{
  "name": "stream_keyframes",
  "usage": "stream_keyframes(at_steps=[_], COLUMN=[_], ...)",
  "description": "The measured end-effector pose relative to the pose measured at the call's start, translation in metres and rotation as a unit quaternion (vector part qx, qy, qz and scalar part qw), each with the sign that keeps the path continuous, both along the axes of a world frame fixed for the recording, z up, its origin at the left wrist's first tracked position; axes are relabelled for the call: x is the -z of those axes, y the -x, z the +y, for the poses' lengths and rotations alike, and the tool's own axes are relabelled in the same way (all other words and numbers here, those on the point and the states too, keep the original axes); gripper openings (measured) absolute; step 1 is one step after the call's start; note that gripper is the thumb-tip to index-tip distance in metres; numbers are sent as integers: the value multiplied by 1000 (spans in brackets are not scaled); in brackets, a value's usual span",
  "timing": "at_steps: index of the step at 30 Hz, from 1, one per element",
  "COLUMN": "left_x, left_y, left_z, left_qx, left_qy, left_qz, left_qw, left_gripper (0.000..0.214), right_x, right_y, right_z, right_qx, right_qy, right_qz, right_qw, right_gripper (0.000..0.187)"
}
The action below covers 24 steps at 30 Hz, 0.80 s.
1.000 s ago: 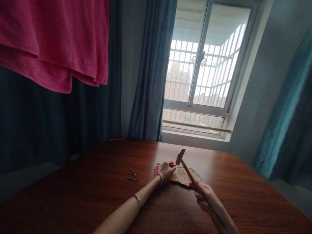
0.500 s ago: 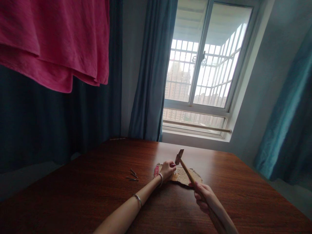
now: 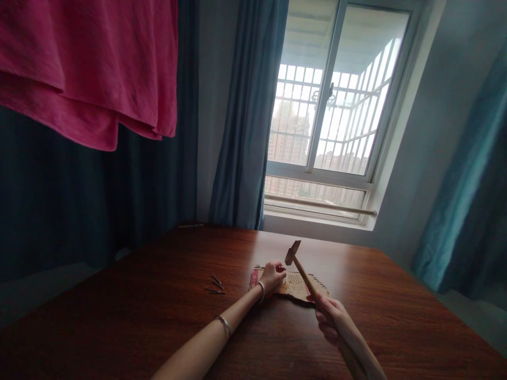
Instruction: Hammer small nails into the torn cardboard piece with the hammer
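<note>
My right hand is closed round the wooden handle of a small hammer, whose metal head hangs in the air just right of my left hand. My left hand rests on a flat tan board dotted with holes and pinches something small that I cannot make out. The board lies on a dark wooden table, with a pink patterned strip at its left end.
A few thin metal nails or punches lie on the table left of the board. Pink cloth hangs at the upper left. Blue curtains flank a barred window behind the table.
The hammer head bobs slightly: it dipped a little half a second ago and is back up now. My left hand and the board have stayed put.
</note>
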<state>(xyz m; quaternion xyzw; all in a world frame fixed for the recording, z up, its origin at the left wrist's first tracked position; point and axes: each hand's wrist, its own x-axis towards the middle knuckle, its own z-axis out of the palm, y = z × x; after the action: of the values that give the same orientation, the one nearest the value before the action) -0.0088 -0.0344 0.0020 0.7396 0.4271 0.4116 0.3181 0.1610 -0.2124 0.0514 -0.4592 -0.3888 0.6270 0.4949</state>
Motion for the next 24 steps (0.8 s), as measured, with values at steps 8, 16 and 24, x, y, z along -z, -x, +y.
stream_keyframes(at_steps=[8, 16, 24], left_x=[-3, 6, 9], left_y=[-1, -2, -1], left_z=[-2, 4, 6], left_qx=[9, 4, 5], left_qy=[22, 4, -5], left_qz=[-17, -11, -17], left_qw=[1000, 1000, 1000], left_gripper=[11, 13, 13], right_x=[2, 3, 2], right_y=[-1, -3, -2], right_z=[0, 1, 0], right_qx=[-3, -12, 3], right_qy=[-6, -20, -17], right_qz=[-4, -4, -17], right_qw=[1000, 1000, 1000], right_gripper=[63, 58, 59])
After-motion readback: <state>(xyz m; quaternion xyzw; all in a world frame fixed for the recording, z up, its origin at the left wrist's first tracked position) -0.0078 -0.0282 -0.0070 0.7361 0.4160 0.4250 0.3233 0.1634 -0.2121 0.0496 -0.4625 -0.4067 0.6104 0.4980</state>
